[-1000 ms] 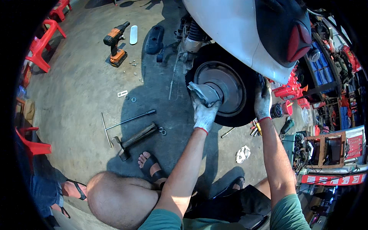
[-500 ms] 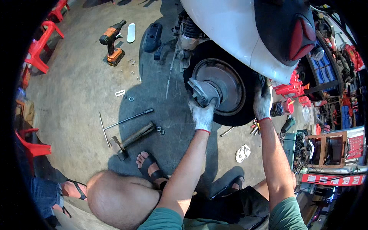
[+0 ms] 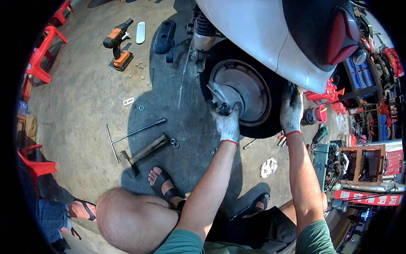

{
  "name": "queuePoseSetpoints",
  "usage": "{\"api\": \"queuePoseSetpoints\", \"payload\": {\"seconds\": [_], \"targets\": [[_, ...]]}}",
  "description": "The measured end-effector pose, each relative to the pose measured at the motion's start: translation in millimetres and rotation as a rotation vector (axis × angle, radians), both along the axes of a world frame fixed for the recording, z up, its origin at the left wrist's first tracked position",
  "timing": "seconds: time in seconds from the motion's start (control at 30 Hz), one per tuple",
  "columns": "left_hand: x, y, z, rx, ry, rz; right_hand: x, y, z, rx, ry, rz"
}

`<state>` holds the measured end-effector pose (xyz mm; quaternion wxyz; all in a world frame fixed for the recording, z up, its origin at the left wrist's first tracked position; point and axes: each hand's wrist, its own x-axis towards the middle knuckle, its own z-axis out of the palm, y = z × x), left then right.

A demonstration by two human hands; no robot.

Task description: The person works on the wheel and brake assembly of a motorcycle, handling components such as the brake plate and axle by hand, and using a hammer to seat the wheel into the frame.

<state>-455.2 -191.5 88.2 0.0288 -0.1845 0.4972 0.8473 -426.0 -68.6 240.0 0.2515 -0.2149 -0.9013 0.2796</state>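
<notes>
A scooter wheel stands beneath the white rear bodywork (image 3: 258, 36) of a scooter, its black tire (image 3: 261, 132) around a dull metal rim (image 3: 256, 95). From the middle of the rim juts a grey metal brake hub (image 3: 226, 94) with a lever-like arm. My left hand (image 3: 227, 125), in a white knit glove, grips the lower side of this hub, thumb up along its edge. My right hand (image 3: 292, 113), gloved too, holds the tire's right side; its fingertips are partly hidden in shadow under the bodywork.
On the floor to the left lie an orange-black cordless impact wrench (image 3: 118, 44), a hammer (image 3: 144, 154), a T-handle wrench (image 3: 135, 134), and several washers and bolts. A crumpled white rag (image 3: 268, 167) is near my foot. Another person's leg (image 3: 50, 216) shows lower left; cluttered shelves (image 3: 359, 78) stand at right.
The view has shifted slightly. My left hand and the brake hub have turned a little relative to the rim, while my right hand keeps its hold on the tire.
</notes>
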Motion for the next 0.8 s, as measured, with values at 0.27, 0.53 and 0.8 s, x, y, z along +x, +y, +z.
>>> {"api": "queuePoseSetpoints", "payload": {"seconds": [0.27,0.53,0.8], "targets": [[2,14,4,0.024,-0.04,0.01,1,7,-9,0.084,0.103,-0.017],[7,-12,-34,0.17,0.041,0.027,-1,7,-9,0.117,0.092,0.099],[55,-118,-123,-0.904,-0.123,0.105,-1,15,-13,0.209,0.023,0.002]]}}
